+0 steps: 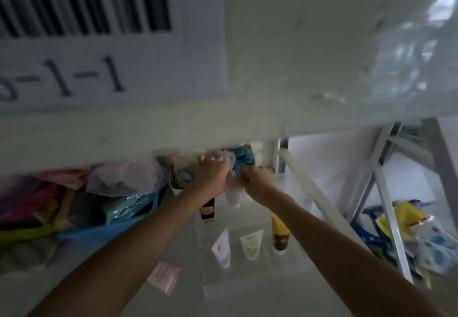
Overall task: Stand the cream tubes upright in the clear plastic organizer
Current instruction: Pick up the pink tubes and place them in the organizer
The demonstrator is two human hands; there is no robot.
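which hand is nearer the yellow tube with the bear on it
Right. The right hand is up at the back of the shelf, almost straight above the yellow tube in the picture. The left hand is beside it, farther left.

White metal shelving (386, 168), barcode label (99, 32), dim cool light.

The shelf edge (124, 148) hangs low over my reach; bare shelf floor (119, 274) lies open near left of the blue bin (99, 230).
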